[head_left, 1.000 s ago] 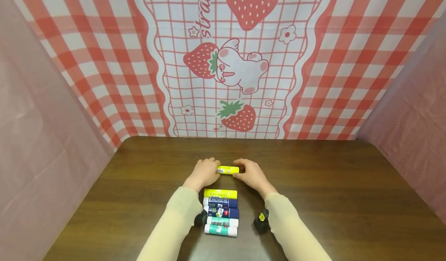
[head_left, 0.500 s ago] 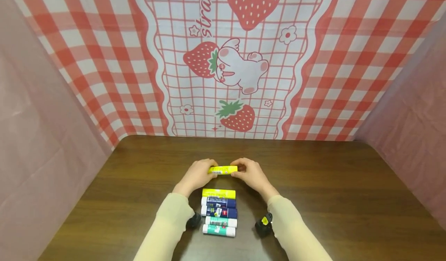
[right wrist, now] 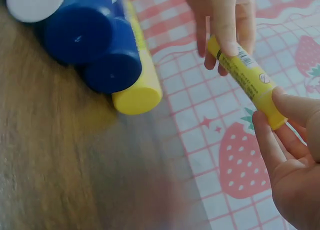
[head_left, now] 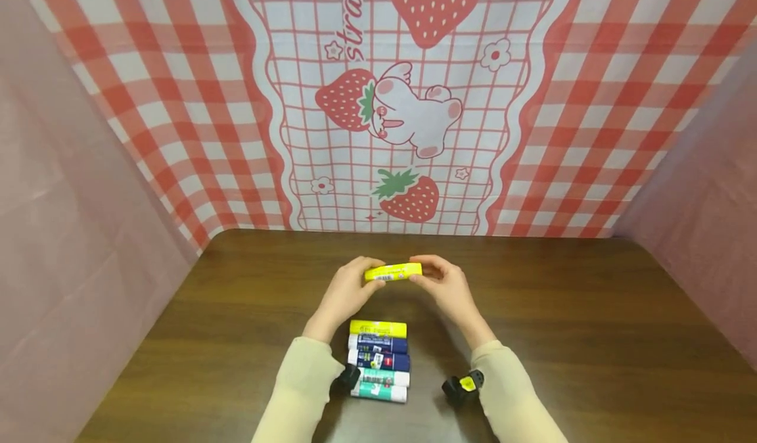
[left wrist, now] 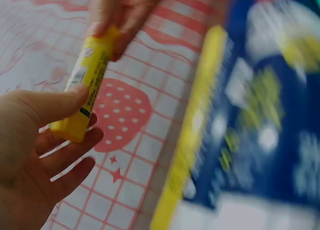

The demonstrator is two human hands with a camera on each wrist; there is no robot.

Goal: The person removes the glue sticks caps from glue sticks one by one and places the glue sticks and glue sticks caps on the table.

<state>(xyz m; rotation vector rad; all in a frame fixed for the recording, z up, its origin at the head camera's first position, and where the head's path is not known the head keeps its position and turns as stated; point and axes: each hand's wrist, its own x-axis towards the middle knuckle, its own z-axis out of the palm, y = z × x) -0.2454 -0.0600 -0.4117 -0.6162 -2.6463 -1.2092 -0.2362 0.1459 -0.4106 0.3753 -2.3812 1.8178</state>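
A yellow glue stick (head_left: 393, 272) is held level between my two hands, its right end slightly higher in the head view. My left hand (head_left: 349, 288) pinches one end, thumb on the printed label side and fingers behind. At the opposite end, the thumb and fingertips of my right hand (head_left: 446, 288) pinch the yellow cap (right wrist: 270, 108). Nearer to me lies a row of glue sticks: a yellow one (head_left: 378, 328) at the far end, then two navy ones (head_left: 390, 345) with white ends, then two teal-and-white ones (head_left: 384, 392). My left wrist camera partly covers the row's left side.
The brown wooden table (head_left: 562, 318) carries the row between my forearms. Behind its back edge hangs a red-and-white checked cloth (head_left: 579, 134) with strawberries. Pink curtains (head_left: 71, 233) close off both sides. Black cameras (head_left: 463, 385) sit on both wrists.
Both hands have raised the yellow glue stick from near the tabletop and tipped its right end up. More of its left end shows as the left-hand grip changed. The row has stayed put.
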